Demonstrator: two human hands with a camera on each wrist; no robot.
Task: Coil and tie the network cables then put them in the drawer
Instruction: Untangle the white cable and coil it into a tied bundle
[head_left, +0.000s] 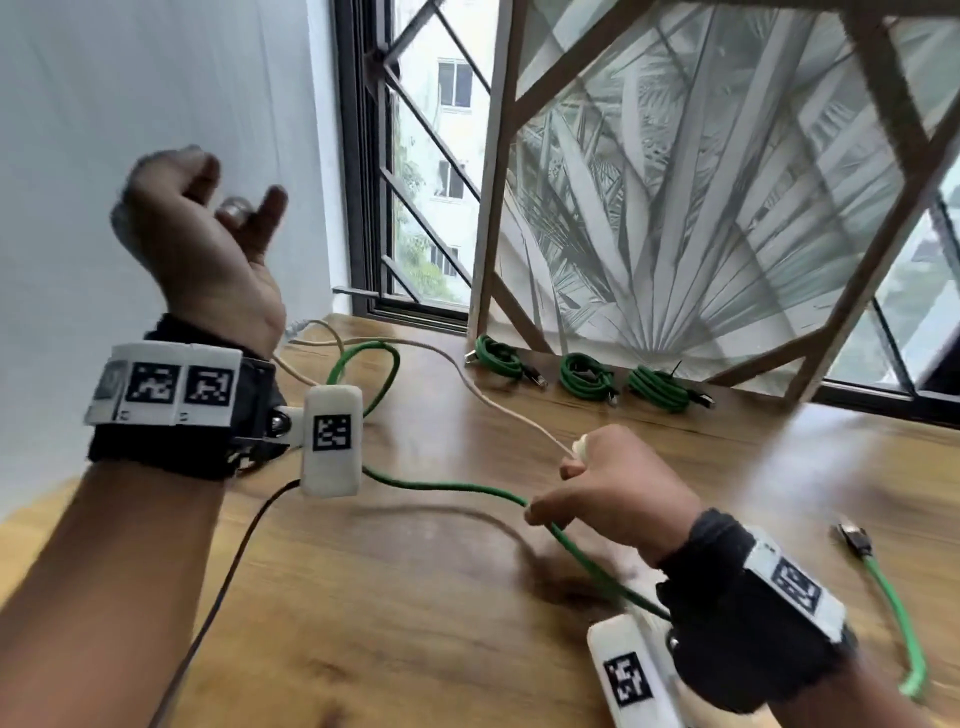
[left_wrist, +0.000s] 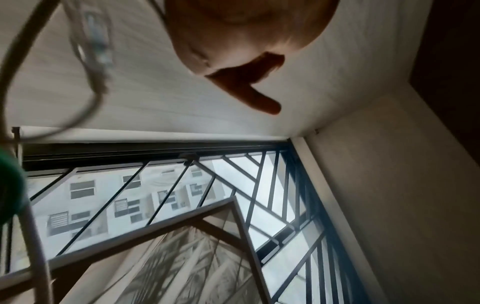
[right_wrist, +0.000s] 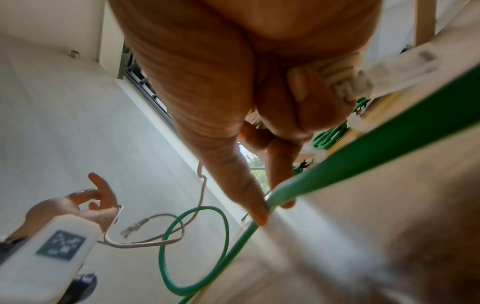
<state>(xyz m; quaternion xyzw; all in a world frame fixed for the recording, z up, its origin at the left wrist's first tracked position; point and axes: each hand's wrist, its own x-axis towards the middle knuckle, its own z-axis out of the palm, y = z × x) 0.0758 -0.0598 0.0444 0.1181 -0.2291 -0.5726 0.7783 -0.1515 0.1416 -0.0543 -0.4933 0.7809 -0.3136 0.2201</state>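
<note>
A loose green network cable (head_left: 457, 488) runs from a loop behind my raised left wrist to my right hand (head_left: 597, 483), then on to its black plug (head_left: 852, 538) on the table. In the right wrist view my thumb and forefinger pinch the green cable (right_wrist: 337, 160); the other fingers curl round the end plug (right_wrist: 345, 86) of a white cable (head_left: 467, 379). My left hand (head_left: 208, 234) is lifted with loosely curled fingers gripping nothing I can see. The white cable (right_wrist: 155, 242) and green loop (right_wrist: 194, 246) hang below it. Three coiled green cables (head_left: 587, 376) lie at the back.
The wooden table (head_left: 415, 597) ends at a white wall on the left. A framed palm-leaf panel (head_left: 675, 208) leans against the barred window (head_left: 415, 156) just behind the coils. A black wire (head_left: 234, 561) trails from my left wrist camera. No drawer is in view.
</note>
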